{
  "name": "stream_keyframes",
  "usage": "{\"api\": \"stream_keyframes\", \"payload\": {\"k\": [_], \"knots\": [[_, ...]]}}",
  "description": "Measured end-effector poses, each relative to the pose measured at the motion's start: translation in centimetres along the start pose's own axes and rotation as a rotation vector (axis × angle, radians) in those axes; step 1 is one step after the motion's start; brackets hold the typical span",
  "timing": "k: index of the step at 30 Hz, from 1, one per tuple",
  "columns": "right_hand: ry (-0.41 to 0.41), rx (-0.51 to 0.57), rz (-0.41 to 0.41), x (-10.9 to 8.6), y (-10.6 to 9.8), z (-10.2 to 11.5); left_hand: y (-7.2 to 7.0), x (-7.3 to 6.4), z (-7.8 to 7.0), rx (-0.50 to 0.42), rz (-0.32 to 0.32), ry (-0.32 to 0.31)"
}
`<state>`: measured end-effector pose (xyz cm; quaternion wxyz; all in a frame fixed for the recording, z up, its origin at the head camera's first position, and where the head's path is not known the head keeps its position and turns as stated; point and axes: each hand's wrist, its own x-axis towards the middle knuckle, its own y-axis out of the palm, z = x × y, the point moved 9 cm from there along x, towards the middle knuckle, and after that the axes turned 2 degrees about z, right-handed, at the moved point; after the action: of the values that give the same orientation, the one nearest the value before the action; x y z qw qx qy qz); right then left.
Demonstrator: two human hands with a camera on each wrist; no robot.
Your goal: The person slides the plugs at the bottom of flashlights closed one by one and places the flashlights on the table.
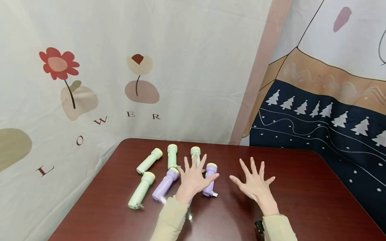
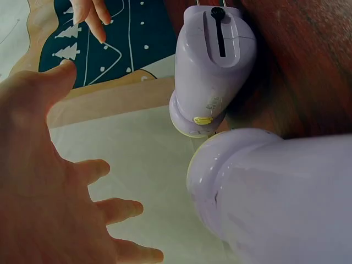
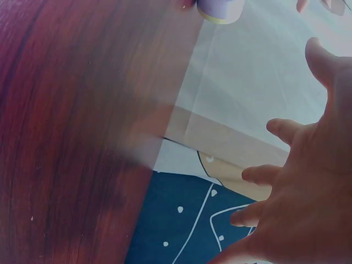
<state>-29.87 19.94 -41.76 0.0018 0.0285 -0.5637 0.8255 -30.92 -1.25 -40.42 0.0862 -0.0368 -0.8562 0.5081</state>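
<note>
My left hand (image 1: 193, 179) hovers above several flashlights with its fingers spread and nothing in its grasp. Just right of it lies a purple flashlight (image 1: 210, 180), with a small metal part sticking out at its near end. Another purple flashlight (image 1: 165, 184) lies to its left, and one more is mostly hidden beneath the wrist. Beyond the fingertips is a green flashlight (image 1: 195, 151), partly covered. In the left wrist view, a purple flashlight (image 2: 214, 60) shows a black slider. My right hand (image 1: 254, 182) is held over the table's right half, fingers fanned wide, holding nothing.
Farther left lie green flashlights, one slanting at the back (image 1: 149, 161), one upright in view (image 1: 172, 156), one nearer (image 1: 141, 191). All rest on a dark red-brown wooden table (image 1: 316, 201). Behind its far edge hangs a printed curtain (image 1: 193, 83).
</note>
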Motion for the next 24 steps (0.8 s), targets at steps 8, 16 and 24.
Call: {"api": "stream_keyframes", "payload": {"k": [8, 16, 24], "knots": [[-0.045, -0.04, -0.057, -0.3, -0.6, 0.4, -0.9, 0.3, -0.6, -0.009, -0.121, 0.033], [-0.116, -0.085, -0.1, -0.8, -1.0, 1.0, -0.8, 0.6, -2.1, 0.085, -0.15, 0.022], [-0.166, -0.11, -0.12, -1.0, -0.8, 1.3, 1.2, 0.7, -2.8, 0.164, -0.088, -0.033]]}}
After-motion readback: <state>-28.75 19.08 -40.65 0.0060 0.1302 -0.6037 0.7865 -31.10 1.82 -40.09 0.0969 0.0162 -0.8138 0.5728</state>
